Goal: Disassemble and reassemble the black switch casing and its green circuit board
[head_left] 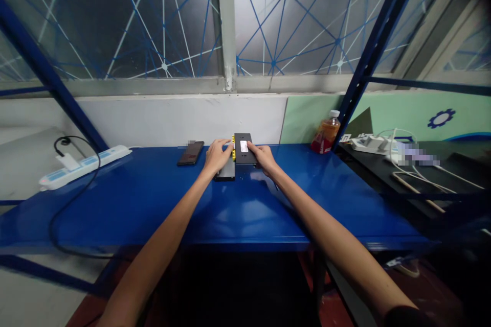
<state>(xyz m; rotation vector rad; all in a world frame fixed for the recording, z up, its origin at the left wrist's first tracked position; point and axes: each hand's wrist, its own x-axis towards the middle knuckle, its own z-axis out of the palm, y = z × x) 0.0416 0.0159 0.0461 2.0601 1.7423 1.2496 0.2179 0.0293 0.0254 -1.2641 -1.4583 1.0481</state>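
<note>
A flat black case (pixel 242 157) with a white label lies near the back of the blue table. Along its left side runs a row of small yellow pieces (pixel 233 155). My right hand (pixel 264 157) grips the case's right edge, thumb on top. My left hand (pixel 219 154) is closed at the yellow row, its fingertips pressed together; whatever they pinch is too small to make out. Beneath that hand a grey, black-edged slab (pixel 227 171) sticks out toward me. A thin dark tip (pixel 276 187) shows below my right wrist, the rest of it hidden.
A dark phone (pixel 191 154) lies left of my hands on the blue table (pixel 153 209). Farther left is a white power strip (pixel 86 166) with a black cable (pixel 51 227). A bottle of reddish drink (pixel 326 134) stands at back right, before a black surface with white cables (pixel 416 173).
</note>
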